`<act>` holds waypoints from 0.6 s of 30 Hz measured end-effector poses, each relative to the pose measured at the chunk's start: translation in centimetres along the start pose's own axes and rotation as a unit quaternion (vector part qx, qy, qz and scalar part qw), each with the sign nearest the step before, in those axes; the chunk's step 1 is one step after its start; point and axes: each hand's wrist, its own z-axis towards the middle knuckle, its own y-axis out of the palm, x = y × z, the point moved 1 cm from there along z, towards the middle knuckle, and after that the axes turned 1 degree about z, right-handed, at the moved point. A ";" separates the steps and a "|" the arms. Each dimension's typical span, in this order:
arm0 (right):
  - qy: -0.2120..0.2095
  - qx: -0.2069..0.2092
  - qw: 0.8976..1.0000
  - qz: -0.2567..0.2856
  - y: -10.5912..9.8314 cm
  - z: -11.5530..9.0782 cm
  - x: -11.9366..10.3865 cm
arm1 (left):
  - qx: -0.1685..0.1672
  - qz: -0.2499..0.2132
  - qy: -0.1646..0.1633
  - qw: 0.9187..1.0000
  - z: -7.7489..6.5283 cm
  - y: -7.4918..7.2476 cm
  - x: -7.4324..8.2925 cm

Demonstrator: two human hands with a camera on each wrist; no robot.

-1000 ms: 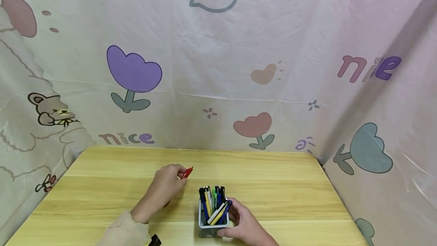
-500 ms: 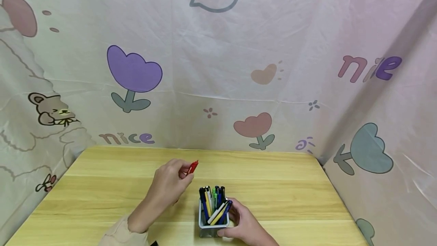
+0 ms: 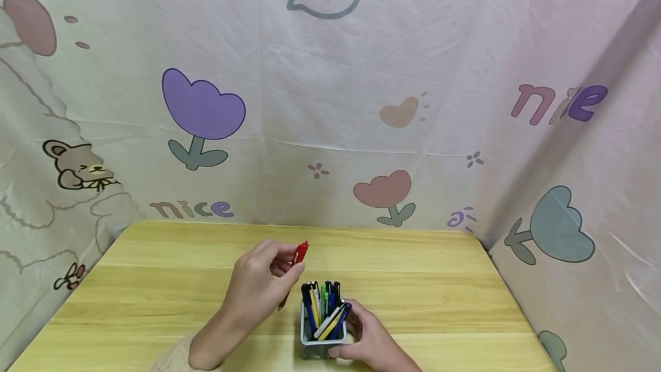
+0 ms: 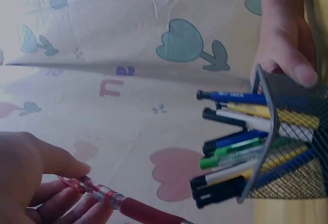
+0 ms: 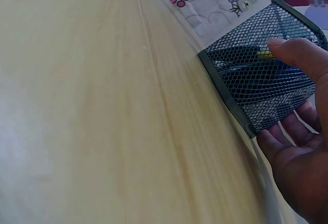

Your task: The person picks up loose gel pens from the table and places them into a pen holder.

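My left hand (image 3: 258, 283) pinches a red pen (image 3: 300, 254) between thumb and fingers, up and to the left of the pen holder. In the left wrist view the red pen (image 4: 146, 211) has a clear section and slants down to the right, its tip near the frame's lower edge. A square black mesh pen holder (image 3: 317, 352) stands upright on the table, filled with several blue, yellow, white, green and black pens (image 3: 324, 309). Gripping its right side is my right hand (image 3: 374, 337), thumb on the near face. The right wrist view shows that thumb against the mesh (image 5: 241, 85).
The wooden table (image 3: 439, 291) stretches out around both hands. Behind it and along its sides hangs a pale cloth (image 3: 310, 102) printed with flowers, hearts and a bear.
My left hand has moved right, toward the pen holder, raising the red pen and turning it more upright. The dark object by the left sleeve has left view. My right hand stays put.
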 end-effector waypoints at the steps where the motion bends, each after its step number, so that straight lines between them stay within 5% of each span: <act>1: 0.000 0.000 1.000 0.000 0.0 0.0 0.0 | 0.001 -0.006 0.000 1.000 0.0 0.0 0.2; 18: -0.004 -0.003 1.000 0.012 0.1 -0.1 -0.2 | -0.030 -0.084 0.009 0.996 -1.0 2.1 0.9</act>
